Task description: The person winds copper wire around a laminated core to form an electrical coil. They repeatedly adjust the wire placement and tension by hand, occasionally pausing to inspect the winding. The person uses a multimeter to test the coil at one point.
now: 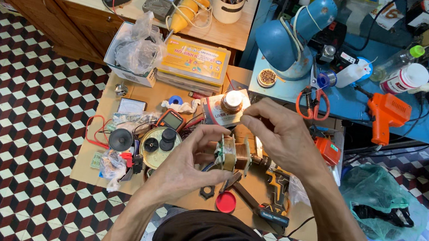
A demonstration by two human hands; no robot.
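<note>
1. Head view: the left hand [187,161] is clamped around a small transformer [233,154], holding it up above the centre of the wooden worktop [95,168].
2. At one o'clock from the transformer, the right hand [279,134] hovers with thumb and forefinger pinched together; whatever sits between them is too small to tell.
3. At nine o'clock from the left hand lies a round tin [158,146] with black knobs in it.
4. Just under the transformer, at six o'clock, a red cap [226,201] rests on the worktop.
5. At two o'clock, well apart, an orange glue gun [386,113] sits on the blue bench [349,102], with orange-handled scissors [313,103] beside it.
</note>
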